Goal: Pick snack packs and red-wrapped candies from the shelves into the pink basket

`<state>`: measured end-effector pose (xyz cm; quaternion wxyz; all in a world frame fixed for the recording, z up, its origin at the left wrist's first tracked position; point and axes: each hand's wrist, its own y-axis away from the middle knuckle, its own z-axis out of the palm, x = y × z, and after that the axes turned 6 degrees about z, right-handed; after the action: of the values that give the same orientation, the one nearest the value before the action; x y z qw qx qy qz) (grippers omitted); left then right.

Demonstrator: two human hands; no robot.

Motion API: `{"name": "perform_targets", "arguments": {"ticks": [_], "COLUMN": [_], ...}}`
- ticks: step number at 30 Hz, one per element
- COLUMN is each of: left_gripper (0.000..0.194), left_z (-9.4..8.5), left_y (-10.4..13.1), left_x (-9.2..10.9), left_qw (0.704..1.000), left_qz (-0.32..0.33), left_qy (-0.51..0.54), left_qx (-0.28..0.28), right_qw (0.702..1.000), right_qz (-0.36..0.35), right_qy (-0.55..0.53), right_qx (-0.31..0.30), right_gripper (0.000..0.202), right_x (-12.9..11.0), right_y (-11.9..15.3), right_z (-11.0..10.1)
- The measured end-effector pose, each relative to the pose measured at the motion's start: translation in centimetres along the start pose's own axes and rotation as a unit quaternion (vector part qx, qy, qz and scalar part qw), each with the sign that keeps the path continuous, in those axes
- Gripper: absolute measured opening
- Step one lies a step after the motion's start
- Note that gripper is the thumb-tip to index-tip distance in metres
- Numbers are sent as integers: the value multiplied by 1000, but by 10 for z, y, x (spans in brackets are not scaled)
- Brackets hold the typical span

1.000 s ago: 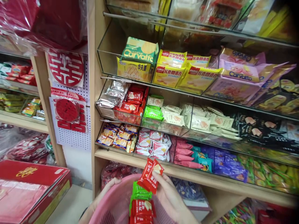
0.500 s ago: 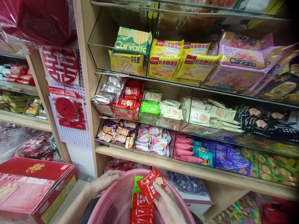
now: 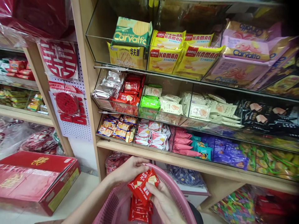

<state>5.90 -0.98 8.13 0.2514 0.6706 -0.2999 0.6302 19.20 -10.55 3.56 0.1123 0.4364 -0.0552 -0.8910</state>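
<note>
My right hand [image 3: 164,200] holds a red snack packet [image 3: 149,186] above the pink plastic basket [image 3: 179,183], thumb pressed on its front. Behind that packet and to its left, a second red packet [image 3: 134,183] shows. My left hand [image 3: 130,168] reaches over the basket's far rim, its fingers closed at the top edge of these packets; the exact grip is partly hidden. Lower in the basket lie several more red packets [image 3: 140,210].
Ahead, clear shelf bins hold yellow wafer packs [image 3: 163,59], silver packets [image 3: 108,85], red packets [image 3: 127,101], a green packet [image 3: 149,102] and purple packets [image 3: 230,155]. A wooden shelf edge [image 3: 130,149] runs just beyond the basket. A red box [image 3: 35,177] sits at left.
My left hand has moved right, from the basket's left rim to the packets in my right hand. A second red packet now shows there. The green packet in the basket is out of sight.
</note>
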Motion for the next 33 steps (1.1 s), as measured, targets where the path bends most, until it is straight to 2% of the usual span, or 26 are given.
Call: {"name": "perform_targets", "arguments": {"ticks": [4,6,14,19,22,24,29,33], "left_gripper": [42,39,43,43,34,28,28,37], "left_z": [-2,-4,-21,-32,-23,-11,18,29], "left_y": [-2,-1,10,23,26,26,21,21], "left_x": [-8,-11,-14,-5,3,5,-2,-11], "left_qw": [998,998,983,954,932,925,931,943], "left_qz": [13,21,-8,-34,-51,-51,-44,-40], "left_qy": [-54,-47,35,144,244,270,246,215], "left_qx": [20,41,179,260,264,262,268,251], "right_qw": [1000,999,985,982,979,979,983,983], "right_qz": [13,21,44,33,30,35,23,24], "right_qy": [-22,-43,-129,-133,-129,-128,-156,-147], "right_qx": [11,22,106,133,156,154,95,108], "right_gripper": [28,28,30,23,22,28,40,42], "right_x": [2,1,-12,-10,-6,-3,-3,-3], "right_y": [0,0,-2,-6,-6,-6,-3,-1], "right_z": [-1,-1,-13,-23,-24,-23,-16,-14]}}
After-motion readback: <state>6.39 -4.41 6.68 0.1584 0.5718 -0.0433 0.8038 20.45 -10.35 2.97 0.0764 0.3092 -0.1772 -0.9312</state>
